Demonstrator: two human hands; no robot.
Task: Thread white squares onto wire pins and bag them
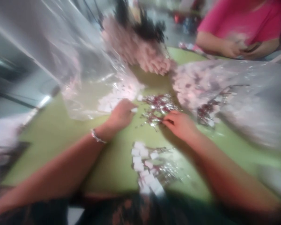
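Observation:
My left hand (123,114), with a bracelet at the wrist, is closed on a small white piece (134,110) at its fingertips. It is beside a heap of pale pieces (121,95) in clear plastic. My right hand (179,123) pinches at the edge of a pile of dark red and silvery wired bits (156,104); what is between its fingers is too blurred to make out. Nearer to me lies a group of white tagged pieces (144,164) with thin silvery stems pointing right.
Bundled pink pieces (145,51) lie at the back of the green table (46,134). Clear plastic bags (259,103) with pink items stand right, and another sheet (77,72) hangs left. A person in a pink top (242,22) is across the table, hands together.

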